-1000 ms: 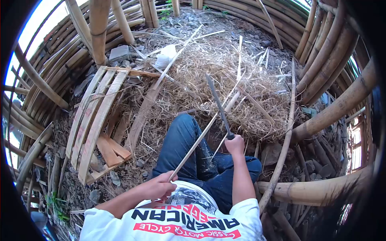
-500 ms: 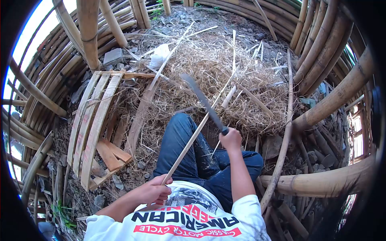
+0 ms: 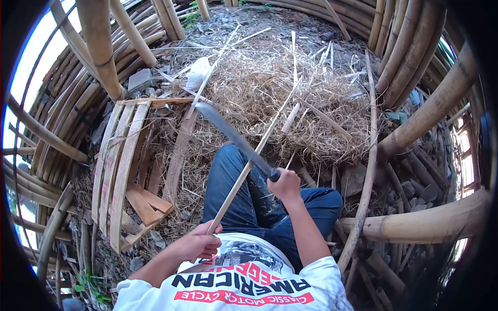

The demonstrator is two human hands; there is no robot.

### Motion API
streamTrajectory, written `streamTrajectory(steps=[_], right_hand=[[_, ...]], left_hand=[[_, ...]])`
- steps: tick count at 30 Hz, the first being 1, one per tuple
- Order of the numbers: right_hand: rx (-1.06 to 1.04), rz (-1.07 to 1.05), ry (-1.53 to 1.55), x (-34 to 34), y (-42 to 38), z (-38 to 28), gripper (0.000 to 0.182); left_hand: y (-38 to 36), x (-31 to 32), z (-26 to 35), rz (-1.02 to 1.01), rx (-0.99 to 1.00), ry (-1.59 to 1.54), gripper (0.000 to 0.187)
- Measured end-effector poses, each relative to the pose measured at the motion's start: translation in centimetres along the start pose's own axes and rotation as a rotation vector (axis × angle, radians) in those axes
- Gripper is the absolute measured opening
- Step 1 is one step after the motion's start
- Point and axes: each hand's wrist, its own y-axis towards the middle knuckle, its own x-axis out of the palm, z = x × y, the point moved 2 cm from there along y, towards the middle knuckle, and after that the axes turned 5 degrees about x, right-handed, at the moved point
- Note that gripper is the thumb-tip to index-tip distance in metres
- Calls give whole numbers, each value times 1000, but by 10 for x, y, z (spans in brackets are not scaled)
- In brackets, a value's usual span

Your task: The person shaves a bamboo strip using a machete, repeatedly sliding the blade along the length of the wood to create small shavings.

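Observation:
My left hand [image 3: 201, 243] is closed around the lower end of a long, thin bamboo strip [image 3: 236, 187], which slants up and away to the right over my legs. In my right hand [image 3: 285, 185] is the dark handle of a long-bladed knife [image 3: 233, 136]. Its blade points up and to the left and crosses the strip near my knee; whether the two touch there is hard to tell. Curly shavings [image 3: 332, 140] lie in a heap beyond my crossed legs.
A slatted wooden crate [image 3: 123, 171] stands on the left. Thick bamboo poles [image 3: 425, 223] rise and slant on both sides. A long thin pole [image 3: 371, 129] lies at the right of the shavings, and a white bag [image 3: 197, 73] lies beyond the crate.
My right hand has moved left and slightly nearer to me, and the knife blade has swung further left, lying flatter across the strip. The view has shifted a little.

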Motion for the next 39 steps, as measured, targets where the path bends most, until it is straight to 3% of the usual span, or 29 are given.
streamTrajectory(steps=[2,6,9,14,17,20,22,27,31,34,36,37,38,39], right_hand=[[88,120,-26,5,18,18,24],[352,97,59,2,40,55,26],[293,62,100,-1,29,56,27],[97,-57,149,-5,-17,-6,25],[157,-28,153,3,-3,1,24],[358,9,183,15,27,40,26],[323,62,127,5,31,42,27],[284,56,184,-5,11,21,24],[21,67,150,12,-14,-3,18],[-32,67,130,14,-3,-3,18],[114,117,123,16,21,17,20],[310,39,130,14,36,31,24],[362,10,192,17,46,47,26],[335,32,140,8,45,46,26]], left_hand=[[-12,10,2,135,-18,95,21],[-10,4,-8,58,-60,6,23],[-4,4,-6,46,-13,5,22],[11,6,-3,81,-20,31,23],[-2,16,5,165,-21,85,22],[-10,15,1,125,-20,59,21],[-5,16,-1,192,-7,153,21],[6,15,-2,118,-38,43,21],[12,15,0,83,-65,55,22],[2,10,4,119,-79,72,21],[-3,11,4,113,-88,83,21],[-3,12,3,173,-69,114,21],[-4,13,2,234,-52,144,21],[-5,16,-1,163,-70,92,21]])
